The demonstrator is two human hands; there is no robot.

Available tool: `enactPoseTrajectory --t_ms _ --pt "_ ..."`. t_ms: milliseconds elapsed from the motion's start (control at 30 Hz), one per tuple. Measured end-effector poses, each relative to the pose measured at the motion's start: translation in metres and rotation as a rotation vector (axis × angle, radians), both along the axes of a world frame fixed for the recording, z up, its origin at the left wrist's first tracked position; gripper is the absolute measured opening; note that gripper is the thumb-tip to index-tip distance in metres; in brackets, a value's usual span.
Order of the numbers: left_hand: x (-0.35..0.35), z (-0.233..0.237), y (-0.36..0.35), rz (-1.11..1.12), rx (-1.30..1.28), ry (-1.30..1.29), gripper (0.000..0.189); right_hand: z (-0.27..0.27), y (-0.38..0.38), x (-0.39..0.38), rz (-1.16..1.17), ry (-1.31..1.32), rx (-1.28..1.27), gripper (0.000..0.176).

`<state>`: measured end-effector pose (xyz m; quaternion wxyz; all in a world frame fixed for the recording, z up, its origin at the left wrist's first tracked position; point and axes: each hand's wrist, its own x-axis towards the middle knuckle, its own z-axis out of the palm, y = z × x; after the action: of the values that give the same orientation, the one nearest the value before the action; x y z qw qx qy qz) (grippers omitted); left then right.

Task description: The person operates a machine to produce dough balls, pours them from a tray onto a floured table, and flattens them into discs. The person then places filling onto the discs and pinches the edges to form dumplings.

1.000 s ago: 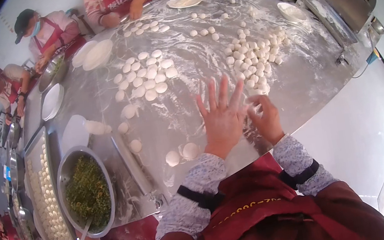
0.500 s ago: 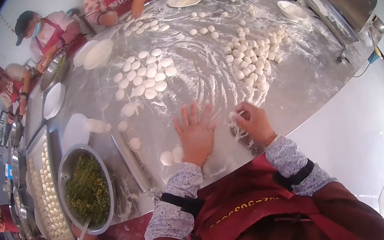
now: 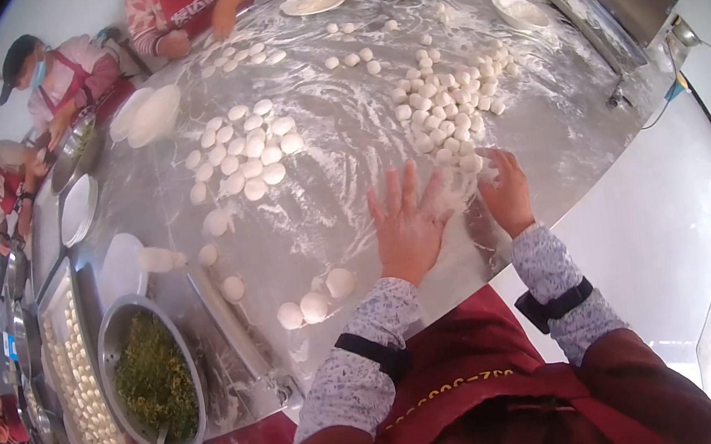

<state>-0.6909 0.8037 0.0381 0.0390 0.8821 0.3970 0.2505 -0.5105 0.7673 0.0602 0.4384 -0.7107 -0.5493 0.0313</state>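
My left hand [image 3: 412, 224] hovers over or lies on the floured metal table [image 3: 327, 217], palm down, its fingers spread and nothing in them. To its right, my right hand [image 3: 505, 189] has its fingers bent at the near edge of a pile of white dough balls [image 3: 449, 105]. Its fingertips are close to the nearest balls; whether they touch one is unclear. Several flattened dough pieces [image 3: 314, 307] lie left of my left wrist. Farther back on the left is a group of flattened rounds [image 3: 247, 151].
A bowl of green filling [image 3: 153, 380] stands at the left, beside a tray of small dough pieces [image 3: 78, 377] and a rolling pin [image 3: 232, 325]. Co-workers [image 3: 63, 78] work along the far and left edges. A flour plate [image 3: 314, 1] is at the back.
Both hands have moved right, and my right hand has reached forward to the pile, its pinch opened. A further dough piece now shows beside those near my left wrist. The view has shifted.
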Motion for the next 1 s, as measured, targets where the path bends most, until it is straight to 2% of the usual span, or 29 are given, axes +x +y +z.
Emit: enactPoseTrajectory --t_ms 33,133,200,267,333,433,500,600,700,900,933,1000 --pt "0.004 0.003 0.004 -0.017 -0.004 -0.008 0.054 -0.003 0.004 0.008 0.002 -0.088 0.01 0.034" --pt "-0.003 0.011 0.001 -0.016 -0.034 -0.015 0.051 -0.006 0.017 0.006 0.06 -0.073 -0.149 0.034" --pt "-0.017 0.012 -0.002 -0.016 -0.06 -0.001 0.05 0.0 0.013 -0.01 0.081 -0.084 -0.141 0.032" --pt "-0.038 0.009 -0.004 0.085 -0.022 0.06 0.049 0.009 0.002 -0.035 0.191 0.154 -0.234 0.028" --pt "-0.059 0.008 -0.001 0.134 -0.032 0.084 0.049 0.005 -0.01 -0.062 0.265 0.247 -0.158 0.027" --pt "-0.082 0.005 0.001 0.204 -0.034 0.136 0.049 0.006 -0.026 -0.097 0.397 0.224 -0.23 0.025" --pt "-0.087 0.002 0.006 0.238 -0.022 0.162 0.049 -0.001 -0.028 -0.108 0.488 0.07 -0.125 0.022" --pt "-0.086 0.002 0.01 0.289 -0.071 0.119 0.049 0.004 -0.029 -0.106 0.529 0.182 -0.237 0.021" --pt "-0.082 0.005 0.012 0.313 -0.101 0.097 0.048 0.003 -0.032 -0.096 0.591 0.123 -0.188 0.022" --pt "-0.061 0.017 0.015 0.352 -0.012 0.111 0.052 -0.005 -0.034 -0.089 0.549 -0.02 -0.091 0.021" --pt "-0.05 0.031 0.012 0.292 0.01 0.011 0.052 -0.006 -0.033 -0.086 0.546 -0.023 -0.093 0.021" --pt "-0.029 0.041 0.005 0.231 0.028 -0.096 0.053 -0.006 -0.033 -0.077 0.389 0.238 -0.121 0.023"
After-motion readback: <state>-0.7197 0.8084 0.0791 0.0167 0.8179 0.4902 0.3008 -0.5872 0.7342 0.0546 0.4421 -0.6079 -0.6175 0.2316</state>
